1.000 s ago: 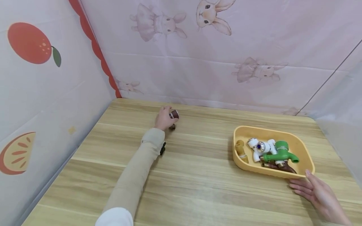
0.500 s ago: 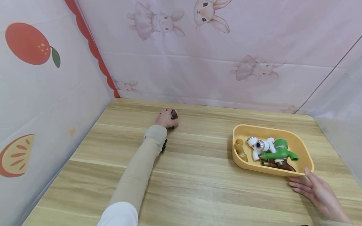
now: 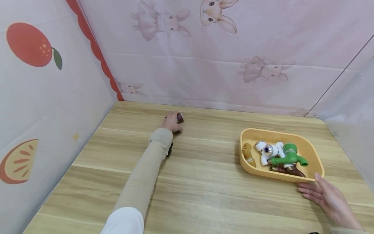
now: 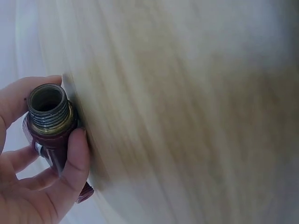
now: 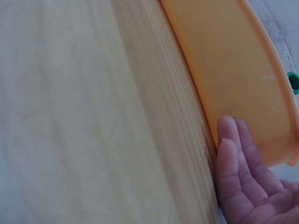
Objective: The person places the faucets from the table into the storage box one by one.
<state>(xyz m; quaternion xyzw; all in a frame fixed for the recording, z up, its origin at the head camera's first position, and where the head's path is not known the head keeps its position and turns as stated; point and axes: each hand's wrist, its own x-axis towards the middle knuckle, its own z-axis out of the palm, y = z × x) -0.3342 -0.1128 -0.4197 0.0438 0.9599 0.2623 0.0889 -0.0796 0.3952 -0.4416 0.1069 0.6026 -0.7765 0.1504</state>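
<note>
At the back left of the table, my left hand (image 3: 171, 123) grips a dark brown tap (image 3: 180, 118). In the left wrist view, the tap's threaded metal end (image 4: 48, 109) faces the camera, with thumb and fingers curled round its body. The fingers hide part of it. My right hand (image 3: 331, 200) is at the near right corner of a yellow plastic basin (image 3: 274, 176). Its thumb is at the rim, and the straight fingers lie along the outer wall, as the right wrist view also shows.
Inside the basin lie a green tap (image 3: 290, 158), white taps (image 3: 271, 150), another brown one (image 3: 298, 171) and a tan piece (image 3: 247, 153). Printed fabric walls (image 3: 181, 78) stand behind and beside the wooden table (image 3: 204, 191). A black strap piece (image 3: 170, 149) shows at my left wrist.
My left hand has settled further round the brown tap, its thumb now covering the lower part that showed before. The right hand and basin hold their place; the head view has shifted slightly.
</note>
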